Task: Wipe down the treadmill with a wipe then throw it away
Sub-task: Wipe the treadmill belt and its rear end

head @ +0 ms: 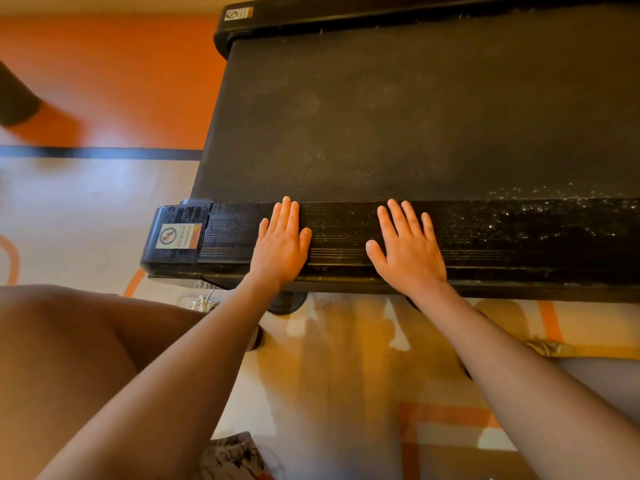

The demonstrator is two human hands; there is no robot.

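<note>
The black treadmill (415,116) lies low on the floor and fills the upper right of the view, its near side rail (512,244) running across the middle. Both hands rest palm-down on that ribbed rail, a little apart. The left hand (282,245) lies flat with its fingers (285,213) straight and close together, their tips reaching the edge of the belt (381,98); it grasps nothing. The right hand (408,247) is also flat, its fingers (398,216) straight and slightly spread with the thumb out to the side, and holds nothing. Pale specks (554,216) dot the rail to the right of the right hand. Left of the left hand, the rail's end cap (166,216) bears a warning sticker (178,236). A bare knee (69,334) shows at lower left.
</note>
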